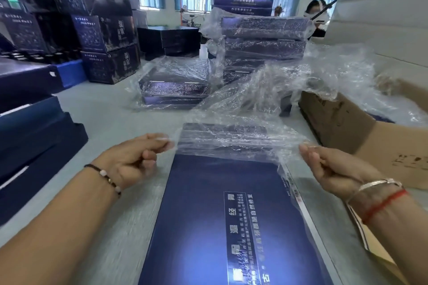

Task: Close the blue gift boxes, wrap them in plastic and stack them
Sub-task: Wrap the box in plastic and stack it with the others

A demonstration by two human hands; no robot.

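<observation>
Your left hand (136, 157) and right hand (328, 164) each pinch an edge of the plastic (243, 132), stretching its mouth wide, likely so it slips over the closed box (231, 215) lying near-centre on the table (111, 111). Far behind, wrapped boxes (264, 39) sit stacked; the carton (342, 120) at right holds more plastic w/ blue beneath.

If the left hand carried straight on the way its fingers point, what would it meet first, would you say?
The left hand points rightward, pinching the plastic wrap. Straight on, it would probably meet the wrap-covered far end of the blue gift box first, though depth is uncertain.
</observation>
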